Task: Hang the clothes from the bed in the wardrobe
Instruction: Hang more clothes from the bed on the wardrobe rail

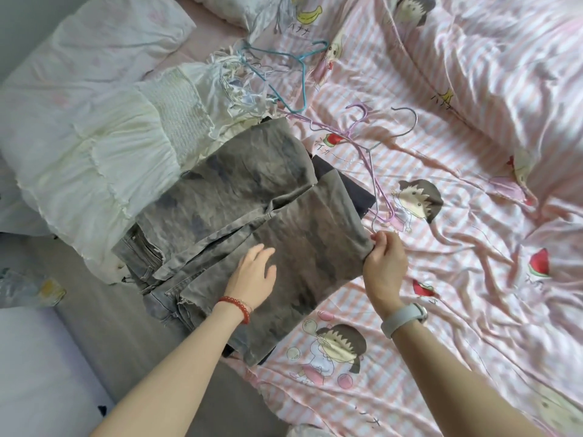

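Note:
Grey washed jeans (239, 197) lie folded across the left half of the bed. My left hand (254, 275) rests flat on the near trouser leg, fingers straight. My right hand (385, 257) pinches the right edge of that same folded leg. A white frilled dress (104, 159) lies left of the jeans. A dark garment (347, 187) peeks out from under the jeans. Purple wire hangers (367, 152) lie just beyond my right hand, and blue hangers (284, 64) lie farther back.
The pink striped cartoon sheet (441, 294) spreads to the right, with a bunched duvet (504, 74) at the far right. A pillow (104, 36) lies at the upper left. The grey bed edge (104, 326) and pale floor run along the lower left.

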Motion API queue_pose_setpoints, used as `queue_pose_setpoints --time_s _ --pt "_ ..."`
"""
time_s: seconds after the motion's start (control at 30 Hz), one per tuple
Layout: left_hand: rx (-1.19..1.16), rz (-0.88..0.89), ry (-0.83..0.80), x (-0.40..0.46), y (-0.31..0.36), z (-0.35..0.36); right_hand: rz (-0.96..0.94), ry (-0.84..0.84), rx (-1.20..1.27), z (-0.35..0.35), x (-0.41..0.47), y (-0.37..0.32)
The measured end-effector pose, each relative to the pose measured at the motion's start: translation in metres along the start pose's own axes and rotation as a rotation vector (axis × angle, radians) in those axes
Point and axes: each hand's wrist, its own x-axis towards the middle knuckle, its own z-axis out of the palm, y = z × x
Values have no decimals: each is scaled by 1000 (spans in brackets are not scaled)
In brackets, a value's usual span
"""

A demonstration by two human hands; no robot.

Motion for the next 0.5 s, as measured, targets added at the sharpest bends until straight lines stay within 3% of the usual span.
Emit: queue_pose_setpoints --time_s 0.2,0.37,0.5 --pt "-70 289 358 -8 50 -64 -333 33 -23 -30 -23 -41" --pt "281 555 531 -32 62 -115 -688 -53 -16 -48 -28 -93" --pt "429 562 606 -58 49 -158 -860 -77 -9 -49 -38 -145"
